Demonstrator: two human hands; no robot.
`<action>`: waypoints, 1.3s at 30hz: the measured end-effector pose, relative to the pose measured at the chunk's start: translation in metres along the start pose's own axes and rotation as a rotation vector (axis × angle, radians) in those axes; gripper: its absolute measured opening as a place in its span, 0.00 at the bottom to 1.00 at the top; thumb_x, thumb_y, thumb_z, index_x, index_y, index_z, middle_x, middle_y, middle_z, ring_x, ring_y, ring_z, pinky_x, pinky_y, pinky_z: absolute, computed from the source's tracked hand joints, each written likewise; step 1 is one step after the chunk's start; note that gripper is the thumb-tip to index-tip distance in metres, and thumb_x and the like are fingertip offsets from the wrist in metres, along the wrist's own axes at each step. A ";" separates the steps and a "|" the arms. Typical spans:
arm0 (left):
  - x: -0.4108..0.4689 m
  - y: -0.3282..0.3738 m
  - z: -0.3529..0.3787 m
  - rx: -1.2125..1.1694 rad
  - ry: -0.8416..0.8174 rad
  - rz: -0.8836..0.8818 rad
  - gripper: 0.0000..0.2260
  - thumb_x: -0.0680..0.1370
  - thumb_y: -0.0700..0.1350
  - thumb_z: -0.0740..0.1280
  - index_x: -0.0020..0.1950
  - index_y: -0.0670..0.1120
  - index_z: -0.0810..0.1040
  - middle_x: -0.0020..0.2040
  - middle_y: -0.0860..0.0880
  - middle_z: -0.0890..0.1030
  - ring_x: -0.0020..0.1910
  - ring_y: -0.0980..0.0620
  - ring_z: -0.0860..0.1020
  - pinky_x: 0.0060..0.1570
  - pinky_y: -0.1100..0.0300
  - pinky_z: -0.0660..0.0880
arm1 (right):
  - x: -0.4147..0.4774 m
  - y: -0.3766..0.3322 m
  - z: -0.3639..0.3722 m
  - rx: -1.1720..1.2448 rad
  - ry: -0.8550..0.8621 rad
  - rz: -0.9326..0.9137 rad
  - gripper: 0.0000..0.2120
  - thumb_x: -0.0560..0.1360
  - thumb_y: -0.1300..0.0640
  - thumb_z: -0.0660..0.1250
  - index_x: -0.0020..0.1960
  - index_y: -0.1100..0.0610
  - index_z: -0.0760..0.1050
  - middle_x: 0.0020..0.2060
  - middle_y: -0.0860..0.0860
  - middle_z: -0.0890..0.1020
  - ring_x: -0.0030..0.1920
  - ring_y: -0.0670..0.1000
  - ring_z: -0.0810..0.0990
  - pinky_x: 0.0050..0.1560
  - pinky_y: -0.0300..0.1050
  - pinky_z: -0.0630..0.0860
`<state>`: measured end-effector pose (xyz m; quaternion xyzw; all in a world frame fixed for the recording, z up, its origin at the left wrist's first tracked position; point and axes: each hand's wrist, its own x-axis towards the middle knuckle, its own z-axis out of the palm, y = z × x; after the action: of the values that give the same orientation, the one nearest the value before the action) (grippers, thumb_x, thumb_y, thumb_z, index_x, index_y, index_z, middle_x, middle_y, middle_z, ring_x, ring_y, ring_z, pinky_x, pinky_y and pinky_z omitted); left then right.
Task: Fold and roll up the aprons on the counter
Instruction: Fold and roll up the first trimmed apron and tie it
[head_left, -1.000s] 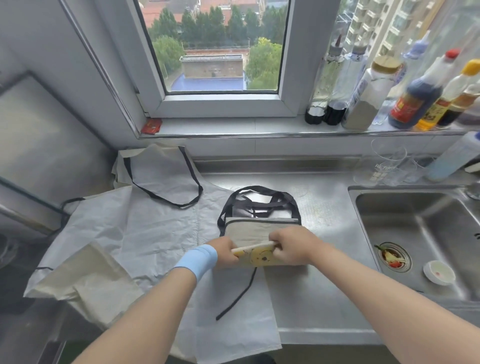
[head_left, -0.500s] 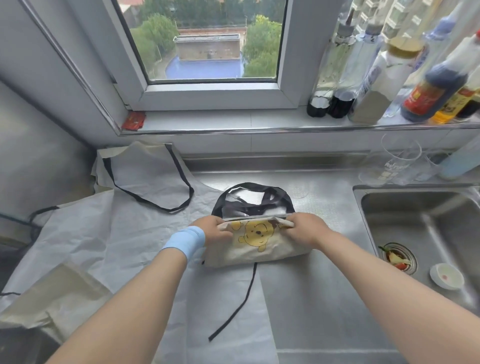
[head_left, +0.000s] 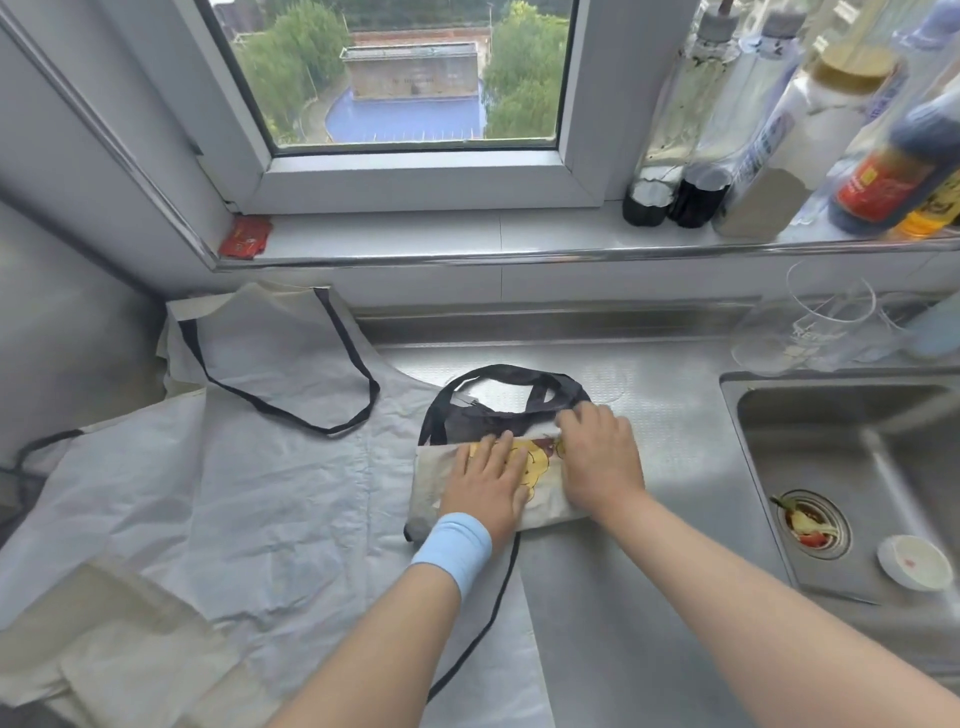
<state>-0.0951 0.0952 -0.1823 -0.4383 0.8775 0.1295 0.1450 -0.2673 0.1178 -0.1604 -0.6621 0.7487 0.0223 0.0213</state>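
Pinning apron under left hand, right hand

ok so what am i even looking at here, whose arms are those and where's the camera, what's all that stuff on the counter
No machine here: these are a person's two bare arms, seen from one wide-angle camera worn on their head, looking forward and down. On the steel counter a large pale apron lies spread out; at its right edge a smaller apron with a yellow cartoon print is folded into a bundle, black straps looped behind it. The left hand presses flat on the bundle. The right hand lies on its right end; whether its fingers pinch the edge I cannot tell. A sink is at the right, bottles stand on the sill.
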 end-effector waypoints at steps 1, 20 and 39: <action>0.002 0.001 0.003 0.002 0.006 -0.006 0.34 0.74 0.59 0.33 0.80 0.51 0.48 0.80 0.49 0.46 0.79 0.46 0.46 0.75 0.45 0.43 | -0.003 -0.006 0.004 -0.038 0.074 -0.109 0.19 0.67 0.60 0.69 0.57 0.55 0.74 0.57 0.56 0.76 0.57 0.60 0.75 0.51 0.52 0.71; -0.019 -0.059 0.004 0.170 0.275 -0.046 0.25 0.72 0.45 0.66 0.69 0.50 0.69 0.73 0.45 0.65 0.70 0.41 0.64 0.65 0.47 0.60 | -0.022 0.011 0.044 0.036 -0.212 -0.096 0.31 0.79 0.38 0.36 0.79 0.48 0.37 0.78 0.54 0.37 0.78 0.54 0.33 0.75 0.56 0.33; -0.030 -0.064 -0.016 -0.168 0.067 -0.014 0.24 0.76 0.57 0.63 0.72 0.62 0.67 0.62 0.50 0.74 0.65 0.48 0.69 0.61 0.55 0.71 | -0.016 0.008 -0.006 -0.087 -0.148 -0.396 0.18 0.84 0.46 0.48 0.60 0.54 0.72 0.57 0.50 0.77 0.51 0.56 0.79 0.40 0.47 0.69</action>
<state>-0.0288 0.0746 -0.1627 -0.4590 0.8650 0.1868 0.0794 -0.2731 0.1344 -0.1536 -0.7931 0.5989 0.0985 0.0515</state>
